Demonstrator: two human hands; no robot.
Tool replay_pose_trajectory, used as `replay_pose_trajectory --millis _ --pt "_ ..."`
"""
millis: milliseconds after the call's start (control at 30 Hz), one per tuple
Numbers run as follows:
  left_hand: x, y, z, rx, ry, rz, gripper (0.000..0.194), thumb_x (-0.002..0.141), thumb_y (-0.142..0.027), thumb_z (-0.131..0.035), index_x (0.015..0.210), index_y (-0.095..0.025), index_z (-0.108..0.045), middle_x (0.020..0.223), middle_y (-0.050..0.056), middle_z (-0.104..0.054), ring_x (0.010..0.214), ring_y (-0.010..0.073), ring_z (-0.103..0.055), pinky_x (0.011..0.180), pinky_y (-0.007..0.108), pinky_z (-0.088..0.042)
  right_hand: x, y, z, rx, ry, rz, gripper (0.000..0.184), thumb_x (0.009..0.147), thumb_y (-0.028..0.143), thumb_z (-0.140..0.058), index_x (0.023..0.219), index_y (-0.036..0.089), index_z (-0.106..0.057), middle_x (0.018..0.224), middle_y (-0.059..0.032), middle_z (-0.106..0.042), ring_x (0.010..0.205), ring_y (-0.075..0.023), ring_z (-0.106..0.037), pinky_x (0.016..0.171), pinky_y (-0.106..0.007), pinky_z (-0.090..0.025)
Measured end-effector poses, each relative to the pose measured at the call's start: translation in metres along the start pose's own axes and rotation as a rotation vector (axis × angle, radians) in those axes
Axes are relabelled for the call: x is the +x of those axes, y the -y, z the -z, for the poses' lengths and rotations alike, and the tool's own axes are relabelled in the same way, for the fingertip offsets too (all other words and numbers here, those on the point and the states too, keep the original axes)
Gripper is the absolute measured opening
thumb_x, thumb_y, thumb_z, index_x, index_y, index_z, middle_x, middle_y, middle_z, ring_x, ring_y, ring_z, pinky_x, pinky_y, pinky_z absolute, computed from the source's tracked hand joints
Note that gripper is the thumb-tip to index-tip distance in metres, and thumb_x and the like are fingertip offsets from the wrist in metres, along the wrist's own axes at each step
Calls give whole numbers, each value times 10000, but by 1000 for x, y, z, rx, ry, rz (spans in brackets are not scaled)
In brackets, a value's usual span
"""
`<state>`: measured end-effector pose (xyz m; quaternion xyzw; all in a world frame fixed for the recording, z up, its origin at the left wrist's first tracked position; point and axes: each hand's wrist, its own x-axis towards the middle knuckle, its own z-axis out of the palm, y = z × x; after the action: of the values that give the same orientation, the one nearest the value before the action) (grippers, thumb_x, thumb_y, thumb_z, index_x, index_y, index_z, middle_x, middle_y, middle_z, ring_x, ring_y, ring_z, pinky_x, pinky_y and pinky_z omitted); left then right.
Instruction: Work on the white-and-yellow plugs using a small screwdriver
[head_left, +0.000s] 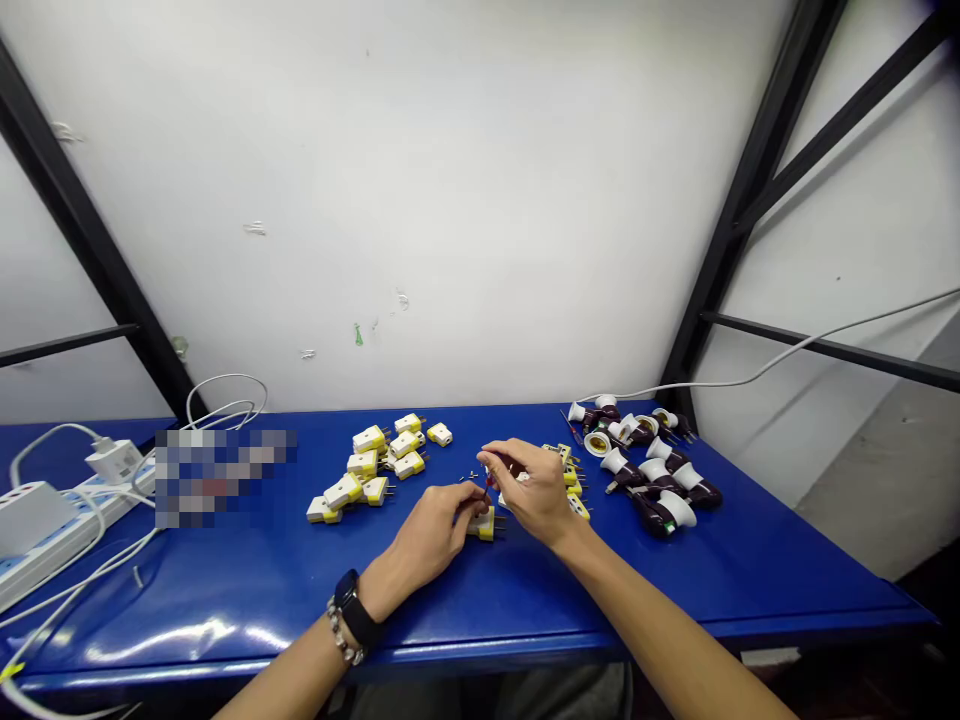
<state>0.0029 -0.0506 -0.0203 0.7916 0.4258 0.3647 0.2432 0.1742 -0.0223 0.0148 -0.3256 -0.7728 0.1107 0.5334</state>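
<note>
This place is serving as a small electrical assembly workshop rather than a home or office. A glossy blue tabletop point(525, 605) is carrying batches of yellow-and-white plugs point(367, 465) at 11 o'clock and dark lamp holders point(649, 480) at 2 o'clock. A power strip point(64, 535) is sitting at 9 o'clock, with white cords point(90, 570) trailing from it. Black steel framing point(757, 190) is standing against a bare white wall point(420, 200).
</note>
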Motion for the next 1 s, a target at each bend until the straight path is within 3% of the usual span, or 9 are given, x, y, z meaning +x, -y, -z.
replay_pose_trajectory --millis 167,300,433,500,767,900,1000 --pt "0 1 0 -3 -14 -1 216 954 -183 -480 909 -179 -691 844 56 -754 750 181 -686 700 259 -499 1 2 2 -48 131 157 302 1027 275 -436 1010 211 -731 828 -85 -746 726 -208 -686 674 -322 -529" --pt "1 5 -2 -21 -28 22 180 942 -212 -508 878 -180 -673 813 53 -743 714 174 -667 673 258 -501 4 5 0 151 153 -22 282 1018 295 -469 1167 205 -690 992 -85 -782 787 -197 -719 704 -319 -561" --pt "2 8 -4 -76 -39 48 163 944 -241 -526 868 -178 -657 802 49 -739 709 173 -670 672 261 -522 4 5 -3 245 66 -237 222 924 371 -642 999 179 -725 815 -63 -768 632 -179 -688 565 -278 -532" --pt "2 8 -4 -99 -48 61 159 938 -249 -540 857 -178 -657 797 45 -741 710 174 -677 673 262 -533 5 5 -3 241 58 -239 203 922 368 -640 913 184 -724 772 -52 -749 610 -170 -668 558 -270 -517" --pt "3 6 -1 -190 -79 81 233 942 -304 -548 917 -173 -739 886 66 -779 828 220 -733 786 322 -583 11 7 2 516 310 -255 325 1019 415 -447 1026 191 -684 933 -51 -735 636 -127 -591 600 -249 -508" --pt "4 7 -2 -187 -123 89 190 921 -314 -595 809 -177 -663 746 35 -741 671 185 -703 657 279 -568 8 7 -5 436 222 -280 322 950 460 -577 1076 193 -706 893 -49 -733 584 -127 -579 566 -253 -508" --pt "4 5 -2 -201 -114 63 142 907 -295 -621 854 -170 -663 807 43 -749 709 186 -707 676 278 -575 6 6 -10 351 176 -264 293 965 435 -562 998 187 -713 786 -42 -708 618 -150 -603 550 -244 -497"
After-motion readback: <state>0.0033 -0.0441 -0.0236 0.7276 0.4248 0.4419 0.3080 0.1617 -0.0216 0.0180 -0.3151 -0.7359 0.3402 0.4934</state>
